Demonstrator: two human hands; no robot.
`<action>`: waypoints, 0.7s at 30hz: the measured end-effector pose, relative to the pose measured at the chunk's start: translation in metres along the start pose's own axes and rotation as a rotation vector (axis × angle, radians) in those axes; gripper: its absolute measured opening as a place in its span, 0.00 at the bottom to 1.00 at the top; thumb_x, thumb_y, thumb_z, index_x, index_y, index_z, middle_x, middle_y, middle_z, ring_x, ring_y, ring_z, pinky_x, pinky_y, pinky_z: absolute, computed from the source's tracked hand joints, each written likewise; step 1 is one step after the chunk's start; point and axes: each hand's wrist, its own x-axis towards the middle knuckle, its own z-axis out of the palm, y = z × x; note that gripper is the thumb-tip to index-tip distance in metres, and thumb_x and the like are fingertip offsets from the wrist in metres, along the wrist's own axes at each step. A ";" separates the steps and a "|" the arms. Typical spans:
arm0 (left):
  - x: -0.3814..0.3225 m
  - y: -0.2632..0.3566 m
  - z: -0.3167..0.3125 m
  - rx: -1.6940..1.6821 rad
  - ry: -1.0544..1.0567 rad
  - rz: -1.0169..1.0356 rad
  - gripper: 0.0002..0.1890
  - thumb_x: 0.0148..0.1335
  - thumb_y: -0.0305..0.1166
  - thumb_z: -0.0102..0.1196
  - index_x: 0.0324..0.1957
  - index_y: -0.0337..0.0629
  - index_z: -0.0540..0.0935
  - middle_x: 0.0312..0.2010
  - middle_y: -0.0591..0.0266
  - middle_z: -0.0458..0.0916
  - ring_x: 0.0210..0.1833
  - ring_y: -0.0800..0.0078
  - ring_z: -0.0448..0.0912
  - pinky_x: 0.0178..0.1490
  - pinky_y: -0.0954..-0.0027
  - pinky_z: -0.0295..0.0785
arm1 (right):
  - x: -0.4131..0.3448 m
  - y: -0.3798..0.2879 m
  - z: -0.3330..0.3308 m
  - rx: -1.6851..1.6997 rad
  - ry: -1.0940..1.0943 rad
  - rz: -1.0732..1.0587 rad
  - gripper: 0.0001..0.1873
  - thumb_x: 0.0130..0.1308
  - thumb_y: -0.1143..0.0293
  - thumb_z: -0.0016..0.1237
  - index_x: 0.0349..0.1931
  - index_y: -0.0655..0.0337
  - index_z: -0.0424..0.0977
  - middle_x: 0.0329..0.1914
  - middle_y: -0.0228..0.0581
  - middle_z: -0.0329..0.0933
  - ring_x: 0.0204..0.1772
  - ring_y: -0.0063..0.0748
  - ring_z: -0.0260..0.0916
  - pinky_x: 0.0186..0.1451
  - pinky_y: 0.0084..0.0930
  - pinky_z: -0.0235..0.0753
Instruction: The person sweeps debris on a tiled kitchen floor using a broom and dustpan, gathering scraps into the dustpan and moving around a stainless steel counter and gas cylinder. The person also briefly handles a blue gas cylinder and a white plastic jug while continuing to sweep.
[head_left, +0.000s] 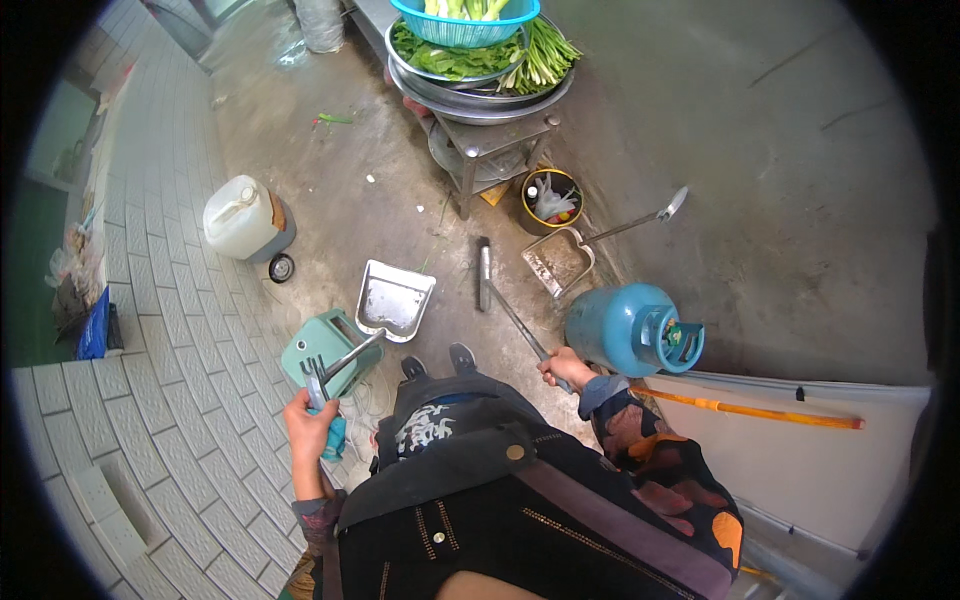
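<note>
My left hand (309, 427) grips the upper end of a long-handled metal dustpan (397, 298), whose pan is on or just above the floor beside a green plastic stool. My right hand (566, 369) is closed around the handle of a broom (485, 274); its narrow head reaches the concrete floor to the right of the dustpan. A second, dirtier dustpan (559, 261) stands farther right, its handle leaning towards the wall. Small white scraps (370, 178) and green vegetable bits (334, 118) lie on the floor farther off.
A blue gas cylinder (619, 330) stands at my right, with a yellow-rimmed bin (553, 217) beyond it. Ahead, a metal table (499, 135) bears basins of greens. The green stool (319, 341) and a plastic jerrycan (244, 217) are at left, near a tiled wall (172, 375).
</note>
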 end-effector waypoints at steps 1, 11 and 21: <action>0.011 0.001 -0.001 0.025 -0.025 -0.003 0.08 0.42 0.25 0.57 0.26 0.32 0.76 0.16 0.65 0.74 0.18 0.80 0.71 0.23 0.77 0.65 | -0.008 -0.006 0.004 0.046 0.035 0.011 0.06 0.48 0.77 0.45 0.19 0.72 0.65 0.09 0.44 0.66 0.10 0.30 0.64 0.12 0.28 0.59; 0.106 0.011 -0.004 0.084 -0.141 0.030 0.10 0.39 0.28 0.58 0.24 0.32 0.75 0.16 0.65 0.73 0.19 0.80 0.69 0.24 0.76 0.64 | 0.073 -0.077 0.017 -0.503 0.400 -0.069 0.11 0.46 0.71 0.43 0.25 0.73 0.73 0.22 0.55 0.73 0.31 0.49 0.74 0.35 0.35 0.71; 0.164 0.036 -0.034 0.159 -0.313 0.116 0.12 0.39 0.30 0.57 0.28 0.32 0.76 0.19 0.57 0.76 0.22 0.75 0.72 0.29 0.73 0.67 | 0.177 -0.220 0.085 -0.731 0.571 -0.127 0.11 0.48 0.69 0.44 0.23 0.71 0.74 0.25 0.56 0.74 0.36 0.51 0.73 0.38 0.33 0.72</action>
